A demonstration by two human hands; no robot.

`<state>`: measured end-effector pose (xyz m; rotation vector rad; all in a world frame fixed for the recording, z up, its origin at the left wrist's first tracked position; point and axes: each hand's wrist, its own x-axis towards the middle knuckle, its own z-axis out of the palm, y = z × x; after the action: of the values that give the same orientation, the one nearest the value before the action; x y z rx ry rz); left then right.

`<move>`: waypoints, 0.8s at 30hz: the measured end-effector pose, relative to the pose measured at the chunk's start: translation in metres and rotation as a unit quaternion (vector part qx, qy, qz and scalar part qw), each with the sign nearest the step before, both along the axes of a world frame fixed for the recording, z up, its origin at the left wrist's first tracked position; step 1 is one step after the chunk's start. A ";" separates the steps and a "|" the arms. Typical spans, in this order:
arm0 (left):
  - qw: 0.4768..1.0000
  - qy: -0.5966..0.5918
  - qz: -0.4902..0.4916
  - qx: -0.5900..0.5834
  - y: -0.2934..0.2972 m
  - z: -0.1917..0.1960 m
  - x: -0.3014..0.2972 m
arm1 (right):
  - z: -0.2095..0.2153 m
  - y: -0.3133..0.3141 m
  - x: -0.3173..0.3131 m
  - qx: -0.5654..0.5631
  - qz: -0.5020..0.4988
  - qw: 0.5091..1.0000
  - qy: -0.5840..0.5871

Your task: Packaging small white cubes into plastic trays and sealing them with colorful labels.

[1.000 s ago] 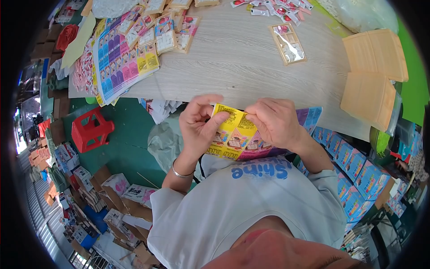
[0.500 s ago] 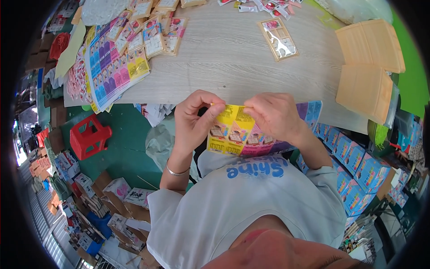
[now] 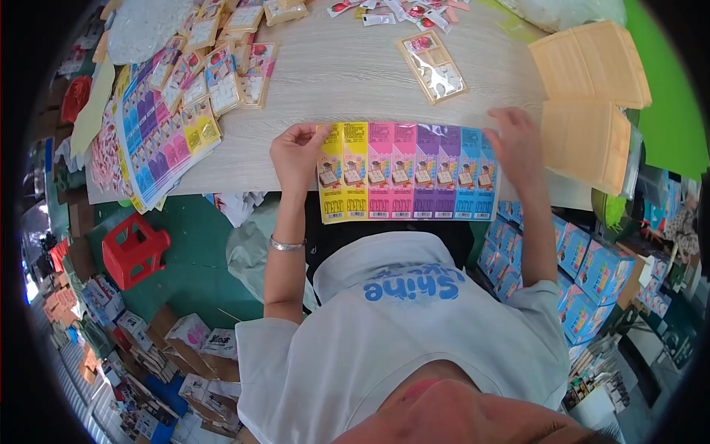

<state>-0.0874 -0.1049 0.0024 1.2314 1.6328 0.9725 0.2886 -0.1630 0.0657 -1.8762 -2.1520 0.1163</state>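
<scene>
A printed sheet [image 3: 405, 174] with yellow, pink, purple and blue columns spreads out flat in front of me. It covers part of the table's near edge, and its lower part hangs beyond that edge. My left hand [image 3: 298, 154] pinches its upper left corner between thumb and fingers. At the upper right corner is my right hand [image 3: 519, 148], thumb and fingers apart, the thumb close to the sheet's edge; whether it touches cannot be made out. Farther back lies a clear-lidded tray pack [image 3: 433, 66] with white pieces and a strawberry picture.
Similar packs [image 3: 225, 81] pile up at the back left beside more colour-printed sheets [image 3: 166, 140]. Small sachets [image 3: 399, 12] lie at the far edge. Stacked cream trays [image 3: 584, 140] stand at the right. A red stool [image 3: 133, 251] and blue boxes [image 3: 584, 259] are below the table.
The sheet has gone from bunched between my hands to spread flat, higher on the table edge. My right hand has moved right and opened; my left still grips the left corner.
</scene>
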 end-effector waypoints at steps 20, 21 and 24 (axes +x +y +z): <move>0.967 -0.242 -0.066 -0.047 0.001 0.005 -0.012 | -0.049 0.071 -0.194 0.097 0.213 0.931 0.279; 0.967 -0.242 -0.062 -0.051 0.001 0.007 -0.011 | -0.049 0.072 -0.195 0.096 0.213 0.931 0.280; 0.969 -0.235 -0.054 -0.051 -0.001 0.004 -0.008 | -0.051 0.071 -0.194 0.203 0.236 0.928 0.202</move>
<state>-0.0957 -0.1058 0.0064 0.9221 1.2143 1.0055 0.0946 -0.0918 0.0148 -0.9851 -2.0833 0.1274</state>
